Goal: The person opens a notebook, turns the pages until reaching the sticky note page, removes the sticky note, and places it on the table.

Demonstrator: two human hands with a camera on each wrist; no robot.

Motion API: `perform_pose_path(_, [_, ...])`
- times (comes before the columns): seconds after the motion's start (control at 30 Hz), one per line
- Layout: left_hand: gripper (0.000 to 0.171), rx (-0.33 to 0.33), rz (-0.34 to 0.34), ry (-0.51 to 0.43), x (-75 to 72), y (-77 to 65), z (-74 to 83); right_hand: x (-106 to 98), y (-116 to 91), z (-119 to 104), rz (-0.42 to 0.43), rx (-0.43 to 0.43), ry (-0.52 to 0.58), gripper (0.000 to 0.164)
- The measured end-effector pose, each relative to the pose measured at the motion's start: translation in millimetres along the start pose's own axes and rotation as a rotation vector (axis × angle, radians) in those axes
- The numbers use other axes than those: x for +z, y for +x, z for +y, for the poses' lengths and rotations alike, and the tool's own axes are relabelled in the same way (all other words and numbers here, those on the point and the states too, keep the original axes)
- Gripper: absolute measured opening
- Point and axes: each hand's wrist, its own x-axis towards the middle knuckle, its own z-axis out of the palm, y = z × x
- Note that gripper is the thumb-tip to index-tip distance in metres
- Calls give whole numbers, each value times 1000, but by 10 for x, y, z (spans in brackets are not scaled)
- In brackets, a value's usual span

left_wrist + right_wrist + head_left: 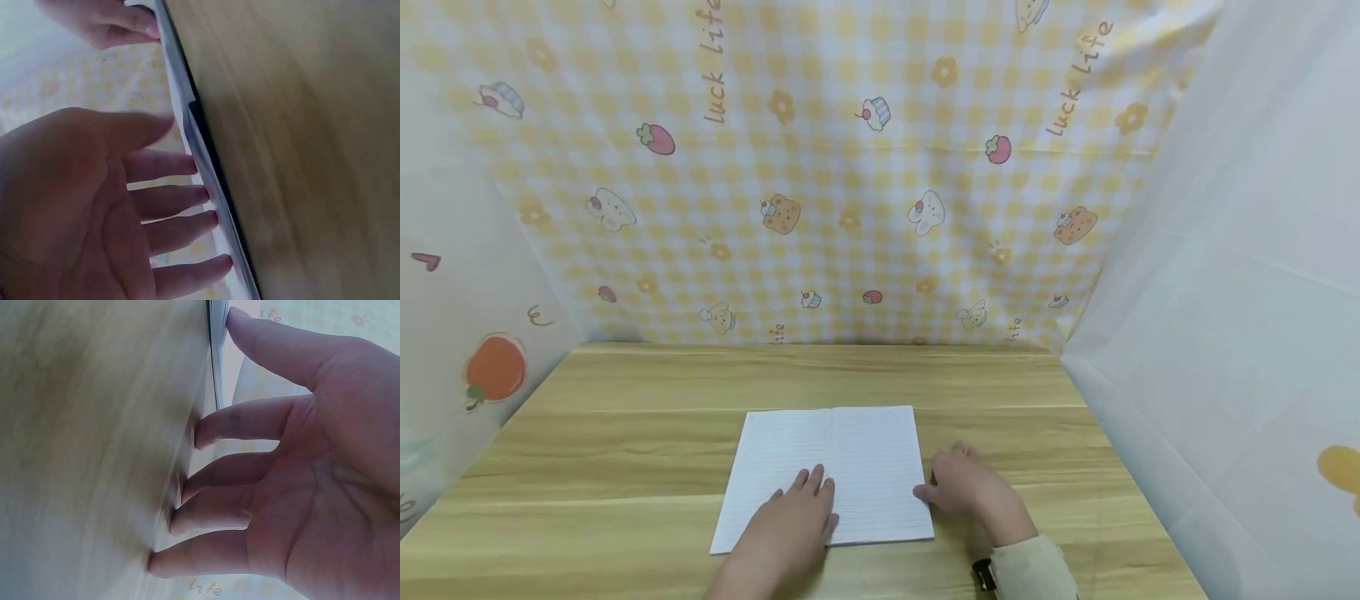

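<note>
An open notebook (876,458) with blank lined pages lies flat on the wooden table. My left hand (792,523) rests on its left page close to the centre fold, fingers extended and spread. Seen from the left wrist, the fingertips (224,262) touch the paper. At the notebook's right edge is my right hand (961,485), its thumb (240,322) against the edge of the pages. The other fingers of that hand reach down to the tabletop beside the notebook, slightly bent, with nothing between them.
The wood-grain table (625,450) runs back to a yellow checked curtain (850,167) with cartoon prints. White sheets hang at the left and right sides. A small black object (983,575) shows at the right sleeve (1036,571).
</note>
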Motion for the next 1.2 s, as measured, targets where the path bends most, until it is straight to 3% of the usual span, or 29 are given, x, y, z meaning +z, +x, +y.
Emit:
perform_pose_path(0.2, [53, -11, -76, -126, -73, 55, -57, -11, 5, -6, 6, 4, 1, 65])
perform_pose_path(0.4, [52, -31, -77, -179, -119, 85, -59, -9, 4, -17, 25, -16, 0, 56])
perform_pose_path(0.53, [65, -60, -65, -212, -136, 77, -23, -5, 3, -33, 39, -22, -7, 42])
perform_pose_path(0.7, [87, -72, -63, -201, -136, 76, 31, -3, 12, -27, 57, -28, -25, 43])
perform_pose_path(0.97, [96, -78, -72, -161, -140, 103, 100, 6, 27, -32, 75, -71, -46, 48])
perform_pose_path(1.07, [93, -77, -86, -192, -143, 101, 69, 9, 39, -23, 78, -71, -44, 51])
perform_pose_path(1.2, [76, -61, -88, -222, -156, 91, 9, 12, 48, -14, 70, -48, -26, 57])
